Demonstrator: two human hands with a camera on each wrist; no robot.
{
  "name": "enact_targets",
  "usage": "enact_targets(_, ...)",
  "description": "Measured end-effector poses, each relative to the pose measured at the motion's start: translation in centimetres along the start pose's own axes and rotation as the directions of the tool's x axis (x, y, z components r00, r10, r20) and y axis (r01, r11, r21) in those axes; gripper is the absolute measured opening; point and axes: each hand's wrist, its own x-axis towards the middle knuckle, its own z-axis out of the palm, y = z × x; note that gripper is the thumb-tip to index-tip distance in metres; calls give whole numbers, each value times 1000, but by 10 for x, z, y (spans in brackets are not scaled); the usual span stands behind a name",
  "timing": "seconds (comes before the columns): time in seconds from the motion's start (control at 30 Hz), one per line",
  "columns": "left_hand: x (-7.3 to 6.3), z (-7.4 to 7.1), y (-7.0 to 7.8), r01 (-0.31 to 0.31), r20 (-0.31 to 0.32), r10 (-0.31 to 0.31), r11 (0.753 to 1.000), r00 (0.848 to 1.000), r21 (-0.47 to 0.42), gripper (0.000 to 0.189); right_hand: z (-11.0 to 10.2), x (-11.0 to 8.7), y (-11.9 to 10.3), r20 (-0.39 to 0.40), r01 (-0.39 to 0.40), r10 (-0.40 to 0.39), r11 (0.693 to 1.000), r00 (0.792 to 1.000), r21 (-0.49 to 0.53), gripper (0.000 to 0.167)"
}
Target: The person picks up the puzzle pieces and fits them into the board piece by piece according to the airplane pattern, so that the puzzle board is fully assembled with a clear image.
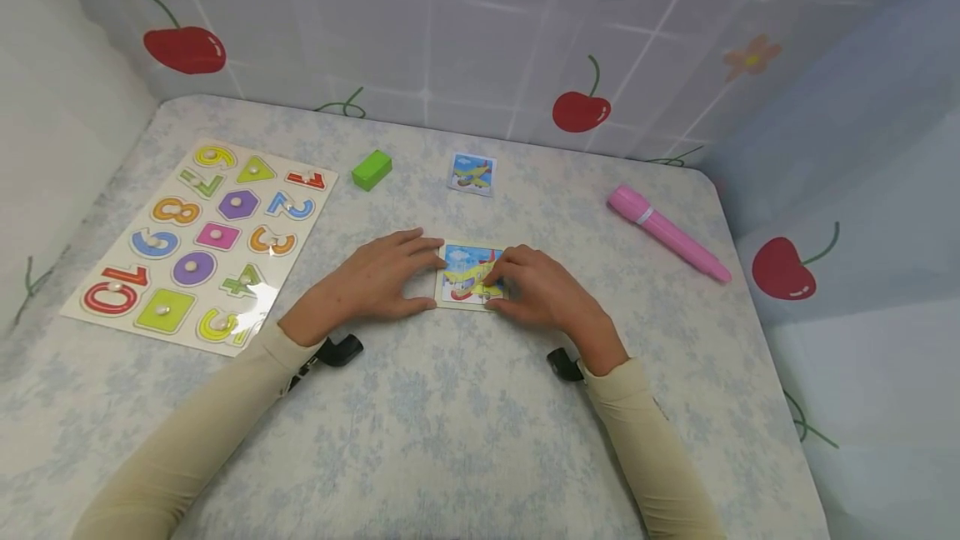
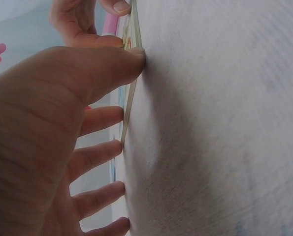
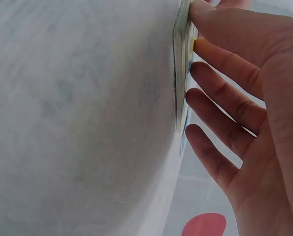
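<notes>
A small wooden jigsaw puzzle (image 1: 463, 265) with a yellow airplane picture lies flat on the table between the hands. Along its left edge, the left hand (image 1: 378, 277) rests with fingers spread; the thumb and two fingertips meet the edge in the left wrist view. Over the right part, the right hand (image 1: 542, 286) touches the pieces with its index fingertip, the thumb lower at the near edge and a space between the two. In the right wrist view, the other fingers (image 3: 220, 83) lie loosely bent beside the puzzle board (image 3: 180, 73). The right hand hides part of the picture.
A number and shape peg board (image 1: 247, 273) lies at the left. Beyond the puzzle are a green block (image 1: 372, 170) and a small airplane picture card (image 1: 472, 174). A pink marker-shaped stick (image 1: 667, 233) lies at the right. Curtains enclose the table's far and side edges.
</notes>
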Motion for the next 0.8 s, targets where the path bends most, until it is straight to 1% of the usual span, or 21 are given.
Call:
enact_targets(0.17, 0, 0, 0, 2, 3, -2, 1000, 1000, -6, 60, 2, 0, 1, -8, 1, -1, 1000, 1000, 3, 29)
enact_targets(0.43, 0, 0, -3, -2, 8, 2, 1000, 1000, -11, 62, 1, 1, 0, 5, 9, -9, 1000, 1000, 23, 20)
enact_targets(0.6, -1, 0, -3, 7, -6, -7, 999, 1000, -54, 62, -3, 0, 3, 31, 27, -28, 998, 999, 50, 15)
enact_targets(0.73, -1, 0, -2, 26, -27, -28, 996, 999, -86, 59, -6, -1, 5, 27, 41, -43, 997, 999, 72, 19)
enact_targets(0.8, 0, -1, -2, 33, -36, -35, 997, 999, -65, 62, -9, -2, 6, 3, 37, -37, 996, 999, 77, 26)
